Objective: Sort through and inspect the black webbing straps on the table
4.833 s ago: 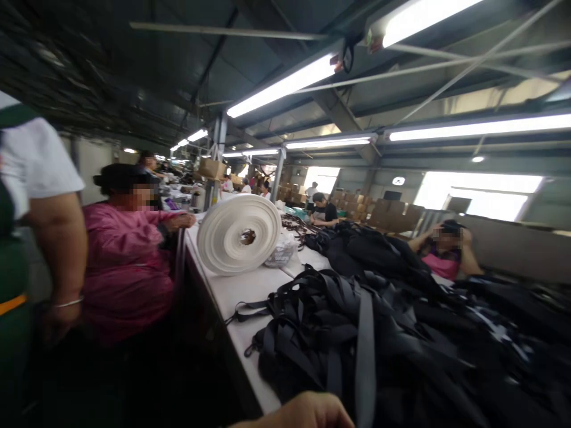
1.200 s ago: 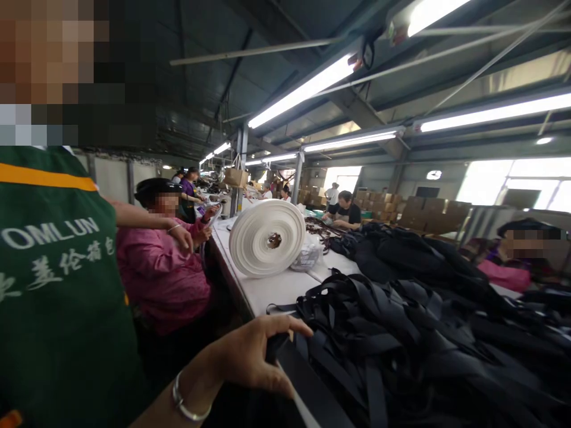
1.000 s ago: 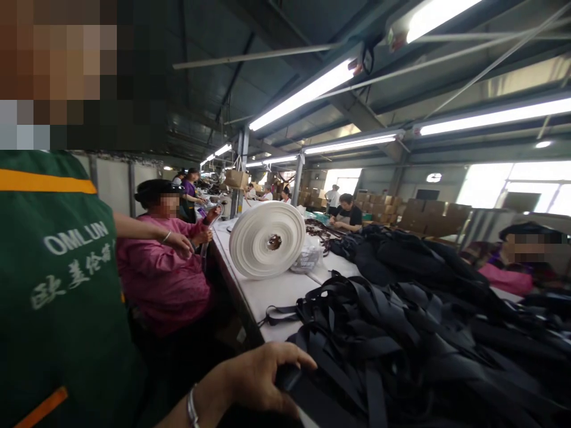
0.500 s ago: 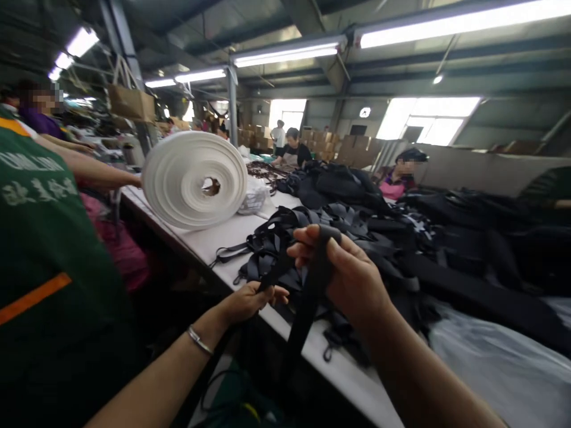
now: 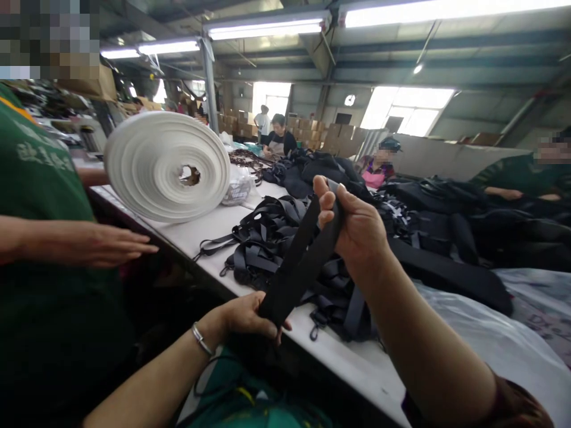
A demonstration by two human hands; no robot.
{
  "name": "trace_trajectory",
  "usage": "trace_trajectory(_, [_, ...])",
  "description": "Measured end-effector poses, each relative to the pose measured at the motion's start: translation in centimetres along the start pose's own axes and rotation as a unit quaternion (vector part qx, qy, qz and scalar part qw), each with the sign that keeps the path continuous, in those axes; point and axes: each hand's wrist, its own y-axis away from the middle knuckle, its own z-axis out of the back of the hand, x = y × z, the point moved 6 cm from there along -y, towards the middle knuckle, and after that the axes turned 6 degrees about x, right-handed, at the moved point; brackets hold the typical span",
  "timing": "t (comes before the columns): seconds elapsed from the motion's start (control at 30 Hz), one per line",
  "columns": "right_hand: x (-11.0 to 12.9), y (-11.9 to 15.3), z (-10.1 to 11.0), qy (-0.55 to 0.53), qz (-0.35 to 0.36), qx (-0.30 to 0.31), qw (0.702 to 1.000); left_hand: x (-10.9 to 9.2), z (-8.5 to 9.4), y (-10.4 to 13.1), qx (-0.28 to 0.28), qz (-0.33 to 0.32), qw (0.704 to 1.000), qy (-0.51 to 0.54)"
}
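Note:
A wide black webbing strap [image 5: 303, 261] is stretched taut between my two hands above the table's near edge. My right hand [image 5: 354, 229] grips its upper end, raised over a tangled pile of black straps [image 5: 272, 238]. Lower down, my left hand [image 5: 245, 315], with a silver bracelet on the wrist, pinches the strap's lower end just off the white table [image 5: 214, 223]. The strap runs diagonally from upper right to lower left.
A large white roll of tape [image 5: 167, 166] stands on the table at left. A person in a green vest [image 5: 40, 238] stands close at my left, a hand [image 5: 96, 245] held out flat. Black bags [image 5: 446, 208] heap at right. Other workers sit farther along.
My right hand rose with the strap's upper end and my left hand slid down it, pulling it taut. The view dropped and swung left; the neighbour's hand came into view.

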Motion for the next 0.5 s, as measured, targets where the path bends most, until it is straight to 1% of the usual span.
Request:
trace_trajectory(0.07, [0.6,0.1,1.1,-0.013,-0.003,-0.025,1.000,1.2,-0.4,1.3,0.022,0.027,0.998,0.050])
trace_trajectory(0.13, [0.8,0.4,1.6,-0.024,-0.009,-0.042,0.999,1.9,-0.9,2.5,0.033,0.043,0.996,0.069])
trace_trajectory(0.17, [0.7,0.6,1.6,-0.029,-0.012,-0.042,0.999,2.0,-1.1,3.0,0.026,0.043,0.997,0.056])
trace_trajectory(0.2, [0.5,0.9,1.3,-0.032,-0.014,-0.034,0.999,1.9,-1.2,3.4,0.006,0.040,0.999,0.030])
trace_trajectory(0.23, [0.2,1.1,0.7,-0.034,-0.017,-0.019,0.999,1.7,-1.0,3.6,-0.029,0.030,0.999,0.000])
trace_trajectory(0.33, [-1.1,2.2,-1.3,-0.040,-0.027,0.038,0.998,0.0,-0.9,3.7,-0.095,-0.007,0.992,-0.086])
trace_trajectory(0.43, [-2.0,3.4,-2.8,-0.018,-0.032,0.082,0.996,-2.4,-0.9,3.8,-0.138,-0.045,0.976,-0.160])
trace_trajectory(0.47, [-2.0,3.8,-3.0,-0.007,-0.026,0.087,0.996,-3.4,-0.8,3.9,-0.164,-0.068,0.964,-0.197])
trace_trajectory(0.5, [-1.8,4.1,-3.0,0.003,-0.017,0.088,0.996,-4.5,-0.6,4.2,-0.206,-0.104,0.942,-0.245])
